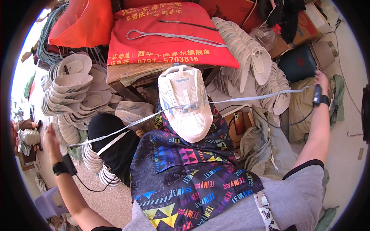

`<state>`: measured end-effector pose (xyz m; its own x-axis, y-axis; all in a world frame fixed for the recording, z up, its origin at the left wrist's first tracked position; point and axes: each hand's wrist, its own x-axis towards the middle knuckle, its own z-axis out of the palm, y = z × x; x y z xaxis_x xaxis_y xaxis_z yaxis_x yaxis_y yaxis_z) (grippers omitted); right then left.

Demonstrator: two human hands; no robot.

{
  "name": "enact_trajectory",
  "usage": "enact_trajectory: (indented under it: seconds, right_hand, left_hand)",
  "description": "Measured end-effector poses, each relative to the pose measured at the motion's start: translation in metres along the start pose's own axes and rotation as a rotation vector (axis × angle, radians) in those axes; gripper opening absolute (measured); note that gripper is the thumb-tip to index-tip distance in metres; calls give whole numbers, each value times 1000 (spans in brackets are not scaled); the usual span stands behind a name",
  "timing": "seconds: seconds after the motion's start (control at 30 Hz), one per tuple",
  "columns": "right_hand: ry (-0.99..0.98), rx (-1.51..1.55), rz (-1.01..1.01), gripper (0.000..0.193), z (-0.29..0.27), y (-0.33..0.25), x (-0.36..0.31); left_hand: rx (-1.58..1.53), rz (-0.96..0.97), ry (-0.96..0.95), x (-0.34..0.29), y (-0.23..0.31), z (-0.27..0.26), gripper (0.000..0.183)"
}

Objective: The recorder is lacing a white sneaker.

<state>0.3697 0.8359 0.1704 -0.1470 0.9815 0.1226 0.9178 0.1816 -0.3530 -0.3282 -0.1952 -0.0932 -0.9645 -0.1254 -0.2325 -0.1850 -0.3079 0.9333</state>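
A white sneaker (190,115) rests toe toward me on my lap, its heel end near the bench edge. A pale blue-grey shoelace (140,120) crosses its lower eyelets and stretches taut to both sides. My left hand (51,139), far out at the left, is closed on one end of the lace, though the fingers show only in part. Out at the right, my right hand (321,82) grips the other end, raised higher than the left. Beneath the shoe lies a dark apron (200,184) with colourful print.
A red cloth (135,52) covers the wooden bench ahead, with a loose looped lace (173,35) on it. Nested shoe uppers (67,92) stand at the left, more uppers (246,54) at the right. A phone (240,122) lies in an open box. Thin cables run from both wrists.
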Motion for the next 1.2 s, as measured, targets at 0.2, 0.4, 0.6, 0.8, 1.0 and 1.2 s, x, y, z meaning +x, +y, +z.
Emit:
enact_trajectory:
  seconds: [0.2, 0.4, 0.6, 0.8, 1.0, 1.2]
  right_hand:
    - [-609, 658, -158, 44, 176, -216, -246]
    - [-1192, 950, -360, 20, 215, -288, -409]
    - [-1108, 752, -570, 15, 218, -275, -428]
    - [-1088, 573, -612, 20, 203, -279, -429]
    - [-900, 590, -788, 20, 202, -285, -430]
    - [-882, 504, -801, 21, 212, -286, -424]
  left_hand:
    - [473, 53, -567, -230, 13, 216, 25]
    - [560, 168, -971, -312, -62, 290, 20]
    - [815, 132, -996, -349, -73, 302, 23]
    - [901, 80, -987, -355, -69, 299, 22]
    - [728, 0, -891, -352, -76, 298, 22]
    - [644, 1, -865, -354, -78, 303, 23]
